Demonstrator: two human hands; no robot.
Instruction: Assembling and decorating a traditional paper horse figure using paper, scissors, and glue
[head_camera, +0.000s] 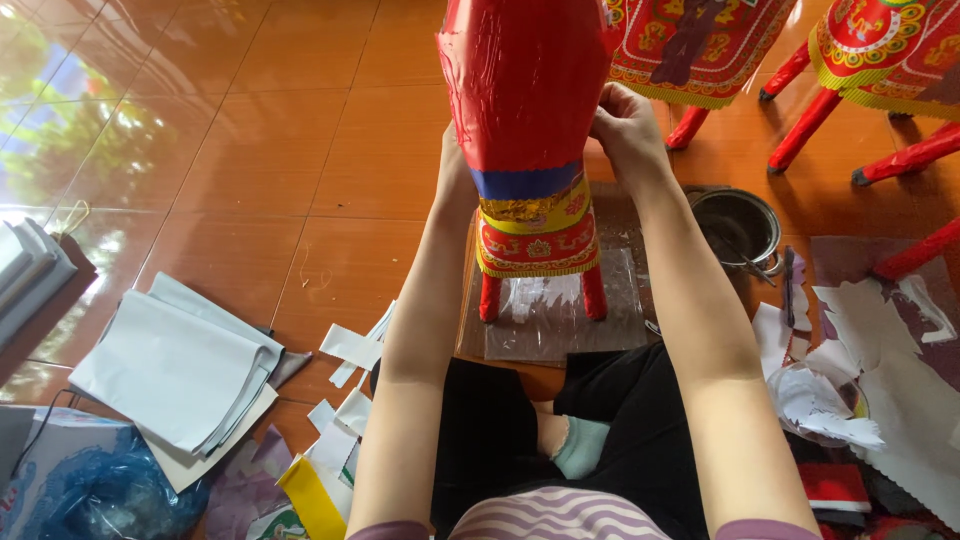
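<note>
A tall red paper animal figure (525, 90) stands in front of me on a sheet of cardboard (560, 320). It has a blue band, gold and red patterned trim, and two red legs. My left hand (452, 165) reaches behind its left side and is mostly hidden by the body. My right hand (628, 125) presses against its right flank with the fingers curled on the red paper. Both forearms stretch up from my lap.
Other red patterned paper figures (700, 45) stand at the back right. A metal pot (738, 225) with tools sits by my right arm. White paper stacks (175, 370), paper scraps (350, 345) and a blue plastic bag (100, 490) lie on the orange tiled floor.
</note>
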